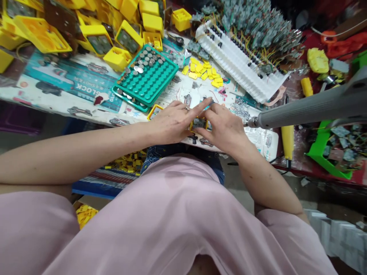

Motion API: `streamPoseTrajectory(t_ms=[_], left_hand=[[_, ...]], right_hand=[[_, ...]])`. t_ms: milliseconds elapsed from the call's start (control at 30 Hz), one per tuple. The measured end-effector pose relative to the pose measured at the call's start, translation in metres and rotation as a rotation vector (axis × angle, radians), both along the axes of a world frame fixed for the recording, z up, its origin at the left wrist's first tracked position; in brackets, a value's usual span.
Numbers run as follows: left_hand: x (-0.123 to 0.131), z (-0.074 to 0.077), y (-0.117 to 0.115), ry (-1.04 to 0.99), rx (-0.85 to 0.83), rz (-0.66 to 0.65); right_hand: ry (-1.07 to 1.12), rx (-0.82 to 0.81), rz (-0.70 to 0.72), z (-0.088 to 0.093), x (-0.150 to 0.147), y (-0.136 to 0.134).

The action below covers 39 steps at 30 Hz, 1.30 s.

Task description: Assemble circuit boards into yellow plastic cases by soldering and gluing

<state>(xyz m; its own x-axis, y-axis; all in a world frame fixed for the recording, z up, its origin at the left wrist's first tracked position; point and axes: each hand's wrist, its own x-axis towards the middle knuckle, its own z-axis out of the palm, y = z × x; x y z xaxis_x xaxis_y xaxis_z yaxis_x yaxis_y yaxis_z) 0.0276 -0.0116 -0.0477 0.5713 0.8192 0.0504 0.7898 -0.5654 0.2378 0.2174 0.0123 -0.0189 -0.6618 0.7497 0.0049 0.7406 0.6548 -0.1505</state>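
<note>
My left hand (174, 120) and my right hand (225, 128) meet at the near edge of the table over a small yellow case (198, 124) with a dark circuit board inside. Both hands are closed round it, and the left forefinger stretches across its top. A second yellow case (155, 111) lies partly hidden under my left hand. A ring shows on the left hand.
A green tray (147, 76) of button cells sits behind my hands. Small yellow parts (204, 72) are scattered nearby. Yellow housings (94, 30) pile at the back left, and a white rack (242, 65) of wired boards stands at the right. A grey electric screwdriver (304, 109) hangs right.
</note>
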Motion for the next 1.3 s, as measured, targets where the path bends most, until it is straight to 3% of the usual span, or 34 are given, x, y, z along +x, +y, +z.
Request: streamPoseTrajectory(t_ms=[267,433,567,767,1067,1300], left_hand=[[0.001,0.0,0.0,-0.021,0.019,-0.017],[0.002,-0.003,0.0,-0.038,0.027,-0.032],[0.003,-0.007,0.0,-0.066,0.014,-0.001],[0.003,-0.001,0.0,-0.012,-0.015,-0.023],[0.003,-0.001,0.001,0.001,0.03,-0.047],[0.003,-0.007,0.001,-0.016,0.069,-0.075]], right_hand=[[0.002,-0.144,-0.022,0.013,-0.002,0.009],[0.068,-0.338,-0.025,0.02,-0.001,0.012],[0.027,-0.339,-0.034,0.022,-0.004,0.011],[0.136,-0.403,-0.016,0.013,0.004,0.011],[0.347,-0.245,0.149,-0.005,0.021,-0.002],[0.542,-0.543,-0.013,-0.01,0.021,0.009]])
